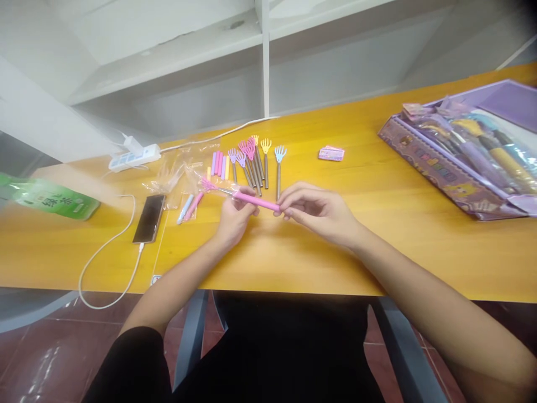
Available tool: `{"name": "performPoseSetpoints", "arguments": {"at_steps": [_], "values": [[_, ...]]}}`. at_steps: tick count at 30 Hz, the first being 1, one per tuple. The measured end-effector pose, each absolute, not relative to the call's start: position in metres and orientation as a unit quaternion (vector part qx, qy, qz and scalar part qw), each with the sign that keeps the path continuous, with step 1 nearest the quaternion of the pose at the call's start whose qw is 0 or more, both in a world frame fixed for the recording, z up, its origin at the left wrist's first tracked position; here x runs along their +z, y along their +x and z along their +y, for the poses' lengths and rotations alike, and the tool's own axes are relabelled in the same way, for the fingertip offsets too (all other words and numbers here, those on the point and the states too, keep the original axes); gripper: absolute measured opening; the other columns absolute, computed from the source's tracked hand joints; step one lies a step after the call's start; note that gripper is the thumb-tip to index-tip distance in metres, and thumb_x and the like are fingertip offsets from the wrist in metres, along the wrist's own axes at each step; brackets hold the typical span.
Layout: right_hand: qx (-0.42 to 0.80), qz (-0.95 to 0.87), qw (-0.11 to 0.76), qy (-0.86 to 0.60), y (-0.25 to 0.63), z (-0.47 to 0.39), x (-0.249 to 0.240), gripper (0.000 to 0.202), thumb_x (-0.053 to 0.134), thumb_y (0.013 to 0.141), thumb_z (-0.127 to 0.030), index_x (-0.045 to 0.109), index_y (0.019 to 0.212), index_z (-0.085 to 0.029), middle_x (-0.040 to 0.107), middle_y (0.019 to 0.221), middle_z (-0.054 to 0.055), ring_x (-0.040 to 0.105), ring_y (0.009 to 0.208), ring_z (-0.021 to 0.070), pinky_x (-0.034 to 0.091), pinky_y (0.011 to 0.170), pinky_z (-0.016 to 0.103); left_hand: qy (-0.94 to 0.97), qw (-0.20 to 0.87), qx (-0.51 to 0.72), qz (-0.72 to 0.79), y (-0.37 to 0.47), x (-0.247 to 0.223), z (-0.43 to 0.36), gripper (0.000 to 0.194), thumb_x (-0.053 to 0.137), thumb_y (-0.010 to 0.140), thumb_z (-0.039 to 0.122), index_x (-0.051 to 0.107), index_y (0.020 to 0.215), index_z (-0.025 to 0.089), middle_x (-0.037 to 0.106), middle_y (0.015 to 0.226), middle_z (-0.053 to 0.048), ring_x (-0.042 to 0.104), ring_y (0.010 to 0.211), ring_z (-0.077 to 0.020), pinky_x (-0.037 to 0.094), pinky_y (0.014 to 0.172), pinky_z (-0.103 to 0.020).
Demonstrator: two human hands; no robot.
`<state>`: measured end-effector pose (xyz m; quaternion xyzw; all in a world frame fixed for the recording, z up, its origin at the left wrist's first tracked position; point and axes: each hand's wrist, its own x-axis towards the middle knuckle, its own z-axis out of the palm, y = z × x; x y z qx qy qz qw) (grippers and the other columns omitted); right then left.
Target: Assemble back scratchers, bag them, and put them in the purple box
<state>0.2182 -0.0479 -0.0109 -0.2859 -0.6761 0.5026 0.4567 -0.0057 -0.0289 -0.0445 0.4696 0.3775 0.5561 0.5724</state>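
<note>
Both hands are on a pink back scratcher (260, 201) that lies slanted above the table, its claw head pointing left. My left hand (234, 219) is closed around it near where the metal shaft meets the pink handle. At the handle's other end, the fingertips of my right hand (319, 212) pinch the tip. Clear plastic film (195, 176) appears around the claw head; whether it wraps the head I cannot tell. Just beyond lie several back scratchers (255, 162) with bare metal shafts, and a blue-headed one (279, 168) apart. Loose coloured handles (220, 164) lie beside them.
A purple display box (444, 173) of wrapped back scratchers stands at right, with small labels (331, 153) nearer the middle. Left are a phone (150, 218) on a white cable, a power strip (134, 158) and a green bottle (54, 198). Shelving (265, 67) rises behind.
</note>
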Motion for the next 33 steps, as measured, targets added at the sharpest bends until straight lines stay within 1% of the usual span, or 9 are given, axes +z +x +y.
{"name": "performPoseSetpoints", "arguments": {"at_steps": [4, 7, 12, 17, 20, 23, 26, 29, 33], "values": [[0.45, -0.715, 0.444, -0.298, 0.213, -0.048, -0.017, 0.026, 0.073, 0.095, -0.054, 0.079, 0.094, -0.029, 0.071, 0.106, 0.01, 0.069, 0.096, 0.0252, 0.063, 0.088, 0.047, 0.512, 0.573, 0.511, 0.385, 0.001, -0.053, -0.036, 0.039, 0.092, 0.073, 0.036, 0.065, 0.094, 0.019, 0.063, 0.084, 0.002, 0.058, 0.067, -0.0093, 0.049, 0.065, -0.024], [0.407, -0.737, 0.439, -0.313, 0.211, -0.048, -0.025, 0.026, 0.073, 0.096, -0.054, 0.075, 0.092, -0.029, 0.071, 0.099, 0.009, 0.066, 0.087, 0.0241, 0.06, 0.081, 0.045, 0.552, 0.578, 0.473, 0.371, 0.009, -0.057, -0.044, 0.04, 0.095, 0.071, 0.039, 0.064, 0.087, 0.018, 0.064, 0.084, 0.0, 0.063, 0.079, -0.0134, 0.053, 0.076, -0.027], [0.34, -0.736, 0.466, -0.353, 0.207, -0.048, -0.033, 0.033, 0.084, 0.087, -0.05, 0.062, 0.084, -0.026, 0.06, 0.091, 0.005, 0.053, 0.078, 0.0205, 0.049, 0.069, 0.037, 0.615, 0.578, 0.426, 0.326, 0.016, -0.06, -0.058, 0.022, 0.083, 0.085, 0.031, 0.068, 0.094, 0.018, 0.065, 0.091, -0.003, 0.063, 0.087, -0.0161, 0.052, 0.081, -0.029], [0.421, -0.714, 0.438, -0.348, 0.209, -0.045, -0.031, 0.041, 0.091, 0.079, -0.049, 0.063, 0.099, -0.026, 0.062, 0.104, 0.005, 0.058, 0.088, 0.0211, 0.051, 0.076, 0.036, 0.613, 0.615, 0.393, 0.302, 0.016, -0.06, -0.061, 0.02, 0.082, 0.084, 0.027, 0.066, 0.092, 0.018, 0.062, 0.088, -0.002, 0.061, 0.081, -0.0151, 0.052, 0.076, -0.029], [0.508, -0.681, 0.408, -0.333, 0.212, -0.043, -0.03, 0.038, 0.084, 0.086, -0.05, 0.067, 0.109, -0.026, 0.067, 0.108, 0.005, 0.064, 0.093, 0.0213, 0.054, 0.083, 0.038, 0.587, 0.638, 0.384, 0.318, 0.015, -0.061, -0.06, 0.028, 0.086, 0.082, 0.033, 0.063, 0.087, 0.017, 0.062, 0.084, -0.002, 0.06, 0.077, -0.0149, 0.052, 0.072, -0.028], [0.529, -0.665, 0.41, -0.333, 0.213, -0.041, -0.031, 0.032, 0.081, 0.09, -0.049, 0.068, 0.106, -0.025, 0.07, 0.104, 0.005, 0.066, 0.094, 0.0213, 0.054, 0.084, 0.037, 0.576, 0.653, 0.356, 0.338, 0.014, -0.062, -0.06, 0.034, 0.087, 0.081, 0.04, 0.062, 0.084, 0.017, 0.06, 0.079, -0.001, 0.059, 0.072, -0.0139, 0.05, 0.068, -0.028], [0.512, -0.67, 0.415, -0.342, 0.211, -0.041, -0.035, 0.034, 0.083, 0.088, -0.049, 0.067, 0.103, -0.024, 0.07, 0.099, 0.004, 0.066, 0.091, 0.0204, 0.054, 0.082, 0.036, 0.556, 0.672, 0.354, 0.336, 0.016, -0.062, -0.061, 0.04, 0.09, 0.078, 0.043, 0.063, 0.09, 0.016, 0.063, 0.083, -0.002, 0.061, 0.075, -0.0145, 0.051, 0.072, -0.029], [0.475, -0.695, 0.414, -0.346, 0.21, -0.042, -0.036, 0.034, 0.081, 0.09, -0.048, 0.068, 0.111, -0.024, 0.071, 0.103, 0.006, 0.067, 0.092, 0.0207, 0.055, 0.081, 0.035, 0.532, 0.688, 0.354, 0.343, 0.018, -0.063, -0.061, 0.048, 0.093, 0.074, 0.044, 0.064, 0.1, 0.016, 0.067, 0.091, -0.005, 0.065, 0.084, -0.0171, 0.053, 0.079, -0.031], [0.418, -0.745, 0.406, -0.326, 0.212, -0.042, -0.035, 0.026, 0.074, 0.096, -0.042, 0.074, 0.117, -0.026, 0.074, 0.108, 0.007, 0.068, 0.094, 0.021, 0.056, 0.084, 0.036, 0.53, 0.7, 0.327, 0.35, 0.016, -0.062, -0.058, 0.05, 0.094, 0.072, 0.046, 0.065, 0.097, 0.014, 0.066, 0.087, -0.004, 0.064, 0.082, -0.0168, 0.053, 0.078, -0.032]]}}
